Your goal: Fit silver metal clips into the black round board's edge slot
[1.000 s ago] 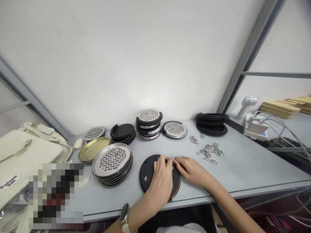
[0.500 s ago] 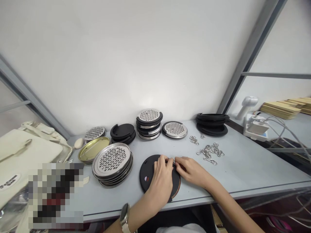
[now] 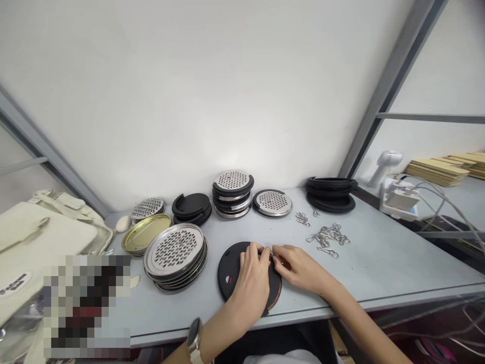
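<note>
A round black disc [image 3: 230, 263] with a small label lies flat near the table's front edge. My left hand [image 3: 254, 275], with a watch on its wrist, rests over the disc with its fingers bent onto the upper part. At the disc's upper right edge, my right hand [image 3: 297, 265] has its fingertips pinched together beside my left fingertips. A small metal piece seems to be between them, mostly hidden. Several metal hooks [image 3: 329, 236] lie to the right, and a smaller group of hooks [image 3: 302, 218] sits behind them.
Left of the disc stand a stack of grater discs [image 3: 176, 253] and gold lids [image 3: 146, 233]. Along the wall are black rings [image 3: 192, 208], a mixed stack [image 3: 233, 192], a single grater [image 3: 273, 202] and black holders [image 3: 330, 194]. A cream bag [image 3: 49, 232] lies far left.
</note>
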`<state>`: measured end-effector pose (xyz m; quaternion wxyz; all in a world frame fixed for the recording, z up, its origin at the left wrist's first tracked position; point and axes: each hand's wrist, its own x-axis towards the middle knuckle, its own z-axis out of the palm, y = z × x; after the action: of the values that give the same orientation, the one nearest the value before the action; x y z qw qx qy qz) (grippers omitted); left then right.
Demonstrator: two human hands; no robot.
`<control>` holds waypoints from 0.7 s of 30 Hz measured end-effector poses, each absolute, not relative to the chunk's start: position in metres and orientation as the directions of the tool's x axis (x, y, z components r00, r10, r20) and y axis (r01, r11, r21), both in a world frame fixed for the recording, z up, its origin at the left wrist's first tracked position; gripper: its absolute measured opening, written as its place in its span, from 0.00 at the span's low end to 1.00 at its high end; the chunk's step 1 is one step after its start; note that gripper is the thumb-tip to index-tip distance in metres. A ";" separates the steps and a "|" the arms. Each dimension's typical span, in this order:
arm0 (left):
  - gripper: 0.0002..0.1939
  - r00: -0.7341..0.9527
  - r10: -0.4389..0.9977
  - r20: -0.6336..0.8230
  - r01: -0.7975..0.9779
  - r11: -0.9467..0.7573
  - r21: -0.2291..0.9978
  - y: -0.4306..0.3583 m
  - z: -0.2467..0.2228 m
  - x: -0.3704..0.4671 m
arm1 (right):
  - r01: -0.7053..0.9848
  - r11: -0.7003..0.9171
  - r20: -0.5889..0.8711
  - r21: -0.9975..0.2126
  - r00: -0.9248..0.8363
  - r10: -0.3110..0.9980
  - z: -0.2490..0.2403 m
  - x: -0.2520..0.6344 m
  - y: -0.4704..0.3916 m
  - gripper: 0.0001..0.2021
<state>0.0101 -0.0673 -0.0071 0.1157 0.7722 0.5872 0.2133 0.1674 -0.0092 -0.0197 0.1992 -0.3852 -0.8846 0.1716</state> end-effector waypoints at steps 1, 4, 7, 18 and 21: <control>0.19 0.220 0.957 0.189 0.858 -0.282 0.429 -0.067 -0.007 0.010 | 0.613 0.644 0.218 -0.458 -0.624 0.750 -0.020 0.167 -0.009 0.08; 0.19 0.226 0.956 0.187 0.856 -0.286 0.430 -0.067 -0.007 0.010 | 0.612 0.644 0.214 -0.459 -0.628 0.748 -0.019 0.167 -0.010 0.07; 0.18 0.225 0.954 0.200 0.857 -0.291 0.425 -0.066 -0.008 0.010 | 0.611 0.646 0.213 -0.457 -0.630 0.747 -0.019 0.167 -0.010 0.07; 0.17 0.226 0.951 0.213 0.847 -0.300 0.440 -0.068 -0.007 0.009 | 0.617 0.650 0.210 -0.444 -0.633 0.745 -0.019 0.166 -0.010 0.08; 0.17 0.233 0.950 0.207 0.847 -0.303 0.437 -0.067 -0.007 0.009 | 0.616 0.652 0.216 -0.442 -0.632 0.744 -0.019 0.167 -0.010 0.08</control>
<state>0.0090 -0.0674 -0.0070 0.1171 0.7765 0.5784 0.2207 0.1665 -0.0099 -0.0190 0.1929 -0.3830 -0.8880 0.1658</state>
